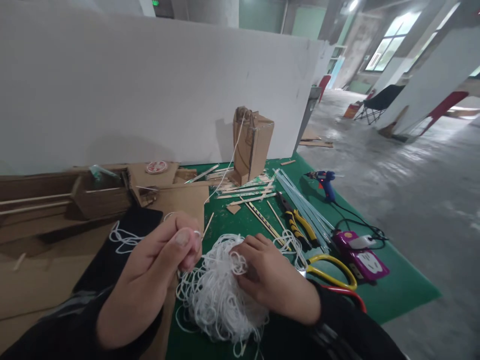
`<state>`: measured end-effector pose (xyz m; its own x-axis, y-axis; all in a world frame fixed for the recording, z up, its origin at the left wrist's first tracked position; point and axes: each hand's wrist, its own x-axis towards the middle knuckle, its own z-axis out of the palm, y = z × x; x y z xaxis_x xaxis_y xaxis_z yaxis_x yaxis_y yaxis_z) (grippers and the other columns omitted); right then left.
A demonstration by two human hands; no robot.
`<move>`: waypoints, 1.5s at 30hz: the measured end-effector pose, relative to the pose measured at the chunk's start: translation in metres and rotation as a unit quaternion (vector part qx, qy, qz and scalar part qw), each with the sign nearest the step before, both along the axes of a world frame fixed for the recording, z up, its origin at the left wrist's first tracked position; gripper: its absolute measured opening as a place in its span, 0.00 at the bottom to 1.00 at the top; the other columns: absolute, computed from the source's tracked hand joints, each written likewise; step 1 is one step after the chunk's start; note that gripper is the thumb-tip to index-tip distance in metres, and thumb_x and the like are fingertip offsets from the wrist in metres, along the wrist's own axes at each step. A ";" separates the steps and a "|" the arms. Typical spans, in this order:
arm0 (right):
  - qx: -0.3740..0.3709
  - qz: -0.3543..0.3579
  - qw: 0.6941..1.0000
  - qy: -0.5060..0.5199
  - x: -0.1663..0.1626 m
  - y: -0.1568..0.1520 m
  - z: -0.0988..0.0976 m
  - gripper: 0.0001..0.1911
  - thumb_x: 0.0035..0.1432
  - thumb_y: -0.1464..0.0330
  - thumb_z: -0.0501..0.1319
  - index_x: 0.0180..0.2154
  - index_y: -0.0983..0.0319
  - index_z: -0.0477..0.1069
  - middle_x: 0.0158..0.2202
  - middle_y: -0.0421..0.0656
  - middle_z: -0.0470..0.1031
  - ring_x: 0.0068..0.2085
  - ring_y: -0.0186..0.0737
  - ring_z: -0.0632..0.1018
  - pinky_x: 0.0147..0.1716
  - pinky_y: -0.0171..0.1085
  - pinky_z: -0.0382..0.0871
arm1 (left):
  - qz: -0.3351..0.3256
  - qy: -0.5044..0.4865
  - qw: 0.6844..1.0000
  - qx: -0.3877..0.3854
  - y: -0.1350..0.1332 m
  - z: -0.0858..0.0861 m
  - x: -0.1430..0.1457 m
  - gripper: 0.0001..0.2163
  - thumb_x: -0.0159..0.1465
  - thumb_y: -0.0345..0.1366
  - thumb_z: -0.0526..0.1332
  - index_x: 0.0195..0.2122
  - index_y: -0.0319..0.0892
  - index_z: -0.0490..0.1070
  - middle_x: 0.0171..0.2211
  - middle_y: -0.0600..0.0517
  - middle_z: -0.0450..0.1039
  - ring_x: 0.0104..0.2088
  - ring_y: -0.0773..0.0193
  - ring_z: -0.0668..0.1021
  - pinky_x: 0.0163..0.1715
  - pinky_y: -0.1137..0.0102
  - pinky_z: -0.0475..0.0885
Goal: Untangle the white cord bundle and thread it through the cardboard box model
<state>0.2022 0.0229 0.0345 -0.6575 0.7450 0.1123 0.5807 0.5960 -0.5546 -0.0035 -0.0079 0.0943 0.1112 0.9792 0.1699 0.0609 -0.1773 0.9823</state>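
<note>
A tangled bundle of white string (pixel 217 295) lies on the green mat (pixel 393 290) in front of me. My left hand (pixel 157 270) is raised beside it, thumb and fingers pinched on a strand of the string. My right hand (pixel 270 275) rests on the bundle's right side with its fingers curled into the loops. One strand runs up from the pile to a small cardboard box model (pixel 250 145) standing at the back of the mat.
Yellow-handled scissors (pixel 332 272), pliers (pixel 298 225), a blue glue gun (pixel 325 182), clear glue sticks (pixel 305 205) and a purple device (pixel 360 252) lie to the right. Wooden sticks (pixel 243 192) are scattered mid-mat. Cardboard pieces (pixel 97 197) are stacked at left. A white partition (pixel 150 85) stands behind.
</note>
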 end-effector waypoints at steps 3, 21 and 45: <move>-0.036 0.011 0.997 0.066 0.010 0.002 0.001 0.11 0.53 0.79 0.60 0.38 0.61 0.69 0.38 0.42 0.69 0.41 0.42 0.68 0.43 0.42 0.64 | 0.013 -0.003 1.000 0.000 0.000 0.003 -0.002 0.15 0.70 0.46 0.53 0.27 0.45 0.62 0.23 0.57 0.56 0.25 0.66 0.61 0.23 0.71 0.60; -0.069 -0.073 0.972 0.211 0.018 0.003 0.001 0.05 0.65 0.72 0.52 0.38 0.61 0.65 0.36 0.42 0.69 0.39 0.39 0.71 0.40 0.39 0.64 | 0.023 0.464 0.877 0.121 0.009 -0.011 0.004 0.09 0.66 0.42 0.56 0.35 0.44 0.71 0.28 0.54 0.73 0.28 0.62 0.75 0.28 0.69 0.64; -0.024 -0.055 0.953 0.297 0.027 -0.005 -0.009 0.08 0.66 0.75 0.52 0.43 0.59 0.66 0.42 0.44 0.72 0.45 0.39 0.74 0.45 0.38 0.67 | -0.018 0.518 0.830 0.207 0.007 -0.030 0.005 0.11 0.71 0.39 0.49 0.43 0.47 0.72 0.31 0.54 0.80 0.29 0.61 0.81 0.28 0.70 0.65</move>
